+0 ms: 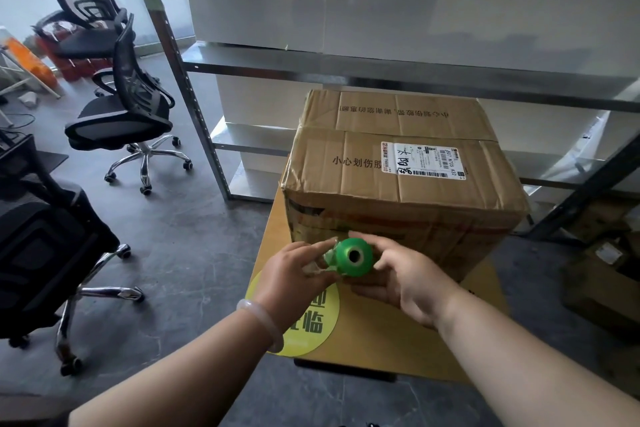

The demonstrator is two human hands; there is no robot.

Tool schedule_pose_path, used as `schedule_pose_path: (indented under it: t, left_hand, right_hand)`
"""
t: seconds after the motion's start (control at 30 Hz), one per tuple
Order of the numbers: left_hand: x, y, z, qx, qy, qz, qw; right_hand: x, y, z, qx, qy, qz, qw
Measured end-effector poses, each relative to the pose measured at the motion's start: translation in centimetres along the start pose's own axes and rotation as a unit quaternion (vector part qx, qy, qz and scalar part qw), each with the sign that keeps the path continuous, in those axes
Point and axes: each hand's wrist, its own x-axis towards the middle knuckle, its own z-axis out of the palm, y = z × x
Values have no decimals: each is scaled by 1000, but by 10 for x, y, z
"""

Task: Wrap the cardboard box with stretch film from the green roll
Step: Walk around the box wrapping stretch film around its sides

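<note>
A large brown cardboard box (pixel 398 163) with a white shipping label on top stands on a low yellow table (pixel 374 340). Just in front of its near face I hold the green stretch film roll (pixel 354 256), its hollow core facing me. My right hand (pixel 405 279) grips the roll from the right side. My left hand (pixel 294 270) pinches the loose, crumpled end of the film at the roll's left edge. The film does not touch the box.
A metal shelving rack (pixel 381 68) rises behind the box, with its upright post (pixel 180 80) to the left. Several black office chairs (pixel 128 107) stand on the grey floor at left. Cardboard clutter (pixel 602 274) lies at the right.
</note>
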Motion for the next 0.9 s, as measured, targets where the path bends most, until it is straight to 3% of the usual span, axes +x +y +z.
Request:
schedule_pose_path:
  t: [0.1, 0.2, 0.4, 0.53, 0.6, 0.67, 0.8, 0.9]
  left_hand:
    - [-2, -3, 3, 32, -39, 69, 996]
    - [-5, -2, 7, 96, -92, 133, 982]
    - [-9, -19, -2, 187, -64, 242, 950]
    - [-6, -25, -11, 165, -22, 269, 949]
    - [-6, -24, -13, 100, -15, 182, 978]
    - [-7, -19, -16, -63, -63, 16, 996]
    - [-2, -5, -24, -309, -116, -212, 920]
    - [5, 2, -21, -373, -140, -303, 866]
  right_hand:
    - [2, 0, 0, 30, 87, 14, 996]
    - [4, 6, 2, -43, 162, 41, 985]
    - [-2, 8, -9, 51, 83, 89, 991]
    - [-1, 11, -14, 65, 69, 99, 991]
    - [-2, 13, -15, 87, 56, 94, 990]
    - [-3, 15, -15, 95, 34, 83, 991]
    - [-2, 17, -15, 51, -1, 57, 997]
    - [0, 15, -12, 28, -20, 35, 999]
